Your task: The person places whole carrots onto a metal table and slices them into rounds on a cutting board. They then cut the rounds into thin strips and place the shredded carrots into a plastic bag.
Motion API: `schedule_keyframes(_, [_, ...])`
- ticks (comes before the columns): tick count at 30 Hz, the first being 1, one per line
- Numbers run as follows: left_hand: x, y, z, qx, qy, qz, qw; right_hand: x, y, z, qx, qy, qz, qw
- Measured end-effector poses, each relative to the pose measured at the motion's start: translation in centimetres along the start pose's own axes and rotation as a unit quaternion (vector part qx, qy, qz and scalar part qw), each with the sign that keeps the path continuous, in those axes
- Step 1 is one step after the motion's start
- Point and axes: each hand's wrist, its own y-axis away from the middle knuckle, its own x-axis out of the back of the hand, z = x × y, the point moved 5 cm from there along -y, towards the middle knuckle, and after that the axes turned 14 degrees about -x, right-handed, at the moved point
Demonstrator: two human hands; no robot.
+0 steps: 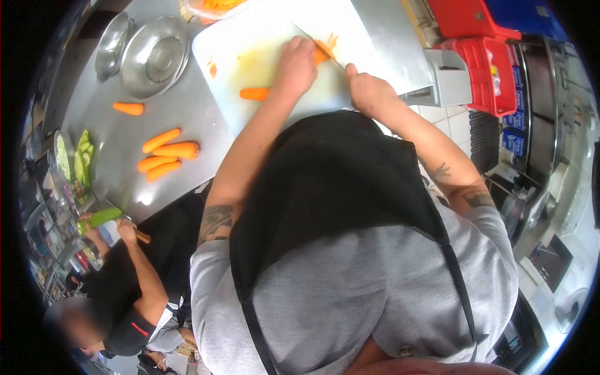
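My left hand (297, 65) presses a carrot (322, 54) down on the white cutting board (219, 44), its curled fingers right beside the blade. The handle of a kitchen knife (334, 60) is wrapped in my right hand (371, 92), and the blade lies slantwise across the carrot. Small orange cut pieces (332, 40) sit just beyond the blade. Another carrot (252, 94) rests on the board, partly hidden behind my left forearm. Several whole carrots (167, 152) lie on the steel table to the left, with a single carrot (128, 108) farther up.
Two metal bowls, one a colander (155, 57), stand at the upper left. A bag of shredded carrot (220, 5) is at the board's far edge. Red crates (478, 69) and a grey bin (449, 78) stand right. A co-worker (145, 275) at lower left holds a green vegetable and knife.
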Motion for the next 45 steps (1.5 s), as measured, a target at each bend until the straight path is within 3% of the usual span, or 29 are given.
schedule_keyframes(3, [0.1, 0.0, 0.0, -0.011, 0.006, 0.003, 1.0, 2.7, 2.5, -1.4, -0.001, 0.008, -0.023, 1.0])
schedule_keyframes(9, [0.5, 0.1, 0.1, 0.012, 0.019, 0.011, 1.0, -0.8, 0.1, -0.5, -0.007, -0.008, 0.013, 1.0])
schedule_keyframes(15, [0.5, 0.5, -1.2, 0.028, 0.032, 0.002, 0.999, 2.7, 3.3, -2.1, -0.013, 0.014, -0.049, 0.999])
schedule_keyframes(18, [0.8, 0.4, -1.2, 0.017, 0.026, -0.002, 1.0, -0.8, 0.6, -1.0, -0.016, -0.015, 0.0, 1.0])
schedule_keyframes(24, [1.2, 0.1, -1.1, 0.035, 0.031, -0.019, 0.999, 2.5, 2.1, -2.2, -0.013, 0.024, -0.041, 0.999])
schedule_keyframes(28, [1.2, 0.4, -1.3, 0.025, 0.039, -0.011, 0.999, -1.1, 0.2, -1.3, -0.007, 0.001, -0.009, 1.0])
schedule_keyframes(34, [1.4, 0.2, -1.3, 0.032, 0.058, -0.016, 0.998, 2.0, 1.6, -2.0, -0.007, 0.027, -0.031, 0.999])
schedule_keyframes(37, [1.6, 0.2, -1.1, 0.029, 0.059, -0.011, 0.998, -0.6, 1.1, -1.5, -0.012, 0.018, -0.015, 1.0])
schedule_keyframes(45, [1.5, 0.2, -0.2, 0.076, 0.045, -0.05, 0.995, -0.6, -3.8, 2.7, 0.094, -0.119, 0.013, 0.988])
